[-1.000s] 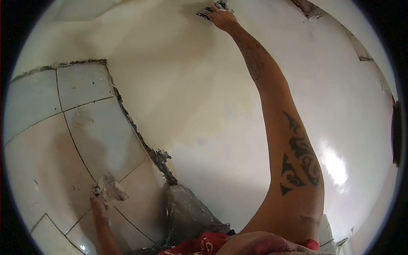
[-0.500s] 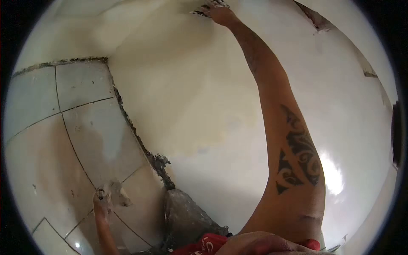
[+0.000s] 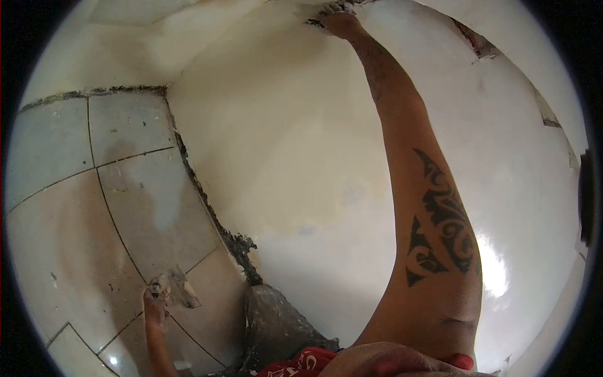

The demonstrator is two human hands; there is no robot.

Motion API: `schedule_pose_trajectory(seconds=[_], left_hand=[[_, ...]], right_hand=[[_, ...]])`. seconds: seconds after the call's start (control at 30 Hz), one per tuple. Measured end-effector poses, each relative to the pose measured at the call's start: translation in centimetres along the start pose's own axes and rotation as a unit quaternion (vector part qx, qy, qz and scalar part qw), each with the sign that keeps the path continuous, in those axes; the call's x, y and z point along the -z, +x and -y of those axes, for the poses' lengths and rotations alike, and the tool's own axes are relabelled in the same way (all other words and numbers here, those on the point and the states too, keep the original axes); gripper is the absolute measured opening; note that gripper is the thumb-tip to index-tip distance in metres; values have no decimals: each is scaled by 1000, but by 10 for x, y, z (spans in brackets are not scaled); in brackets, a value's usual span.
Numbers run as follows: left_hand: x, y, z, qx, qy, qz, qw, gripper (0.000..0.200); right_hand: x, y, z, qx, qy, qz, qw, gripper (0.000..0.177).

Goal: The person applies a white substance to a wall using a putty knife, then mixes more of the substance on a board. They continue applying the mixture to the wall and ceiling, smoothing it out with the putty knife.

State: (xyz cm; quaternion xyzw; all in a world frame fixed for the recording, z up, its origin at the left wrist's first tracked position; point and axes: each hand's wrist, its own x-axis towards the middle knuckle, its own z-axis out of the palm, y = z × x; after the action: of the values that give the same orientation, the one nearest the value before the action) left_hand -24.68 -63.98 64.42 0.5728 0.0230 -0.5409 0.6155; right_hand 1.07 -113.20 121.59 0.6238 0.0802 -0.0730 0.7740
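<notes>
My right hand (image 3: 341,20) is at the top of the view, at the far end of an outstretched tattooed arm, against the upper part of the pale smooth wall (image 3: 270,144). White and dark smears cover its curled fingers, and a thin dark edge shows beside them; I cannot tell what they grip. Low on the left, my left hand (image 3: 155,294) is closed around a flat, grey, plaster-smeared piece (image 3: 183,293). That piece sticks out to the right of the fist, overlapping the tiles in this view.
Large tiles (image 3: 132,201) with dark joints lie at the left. A rough dark broken edge (image 3: 207,201) separates them from the pale surface. Below it stands a dusty grey sheet-like thing (image 3: 276,317). Broken patches (image 3: 477,43) show at upper right. Red cloth (image 3: 301,363) is at the bottom.
My right hand has slid a little to the right along the top of the wall. My left hand and the grey piece have shifted slightly right; the view has moved slightly too.
</notes>
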Motion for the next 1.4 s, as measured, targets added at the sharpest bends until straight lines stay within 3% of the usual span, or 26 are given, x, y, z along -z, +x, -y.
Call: schedule_pose_trajectory(seconds=[0.07, 0.17, 0.2, 0.23, 0.3, 0.4, 0.43, 0.5, 0.63, 0.7, 0.77, 0.83, 0.9, 0.93, 1.0, 1.03, 1.2, 1.4], left_hand=[[5, 17, 29, -4, -11, -1, 1000, 53], [6, 27, 42, 30, -86, -15, 996, 49], [1, 10, 17, 6, -80, -11, 997, 48], [0, 0, -1, -18, -73, -8, 997, 48], [5, -6, -11, 24, -67, 24, 997, 48], [1, -13, -18, 41, -84, 7, 996, 48], [0, -14, -19, 38, -94, -9, 995, 48], [-2, -9, -13, 26, -93, -30, 995, 48], [-2, -19, -29, 69, -31, -49, 996, 46], [-7, -22, -9, -91, -55, -49, 993, 46], [-4, -17, 2, -121, -84, -31, 989, 46], [0, -11, -13, -24, -118, 9, 993, 45], [9, 26, 36, -128, -20, 30, 991, 49], [14, 47, 65, -180, 28, 36, 983, 50], [7, 25, 36, -80, -62, -6, 995, 50], [2, 15, 24, -60, -80, -16, 995, 49], [0, 7, 18, -46, -86, -25, 995, 48], [0, 3, 18, -44, -85, -28, 995, 46]], right_hand=[[20, -3, 7, -31, 58, -101, 993, 29], [31, -7, 10, -42, 94, -192, 976, 34], [32, -9, 11, -40, 98, -212, 971, 34], [35, -10, 10, -37, 119, -189, 974, 34], [35, -11, 8, -31, 161, -143, 976, 34], [28, -17, 8, -31, 91, -148, 984, 33], [26, -21, 5, -17, 65, -95, 993, 32], [28, -32, -1, 11, 12, 13, 1000, 58], [28, -50, -2, 18, 22, -14, 999, 59], [15, -58, -4, 11, 62, -32, 998, 59], [17, -71, -8, 22, 56, -30, 998, 60], [47, -90, -8, 22, 57, 7, 998, 60], [79, -107, -6, 12, 64, 77, 995, 60], [72, -116, -7, 20, 68, 34, 997, 59], [52, -140, -12, 36, 76, -53, 995, 58], [59, -148, -13, 39, 68, -43, 996, 57], [94, -203, -12, 33, 56, -33, 997, 46], [116, -261, -4, 17, 73, -2, 997, 51]])
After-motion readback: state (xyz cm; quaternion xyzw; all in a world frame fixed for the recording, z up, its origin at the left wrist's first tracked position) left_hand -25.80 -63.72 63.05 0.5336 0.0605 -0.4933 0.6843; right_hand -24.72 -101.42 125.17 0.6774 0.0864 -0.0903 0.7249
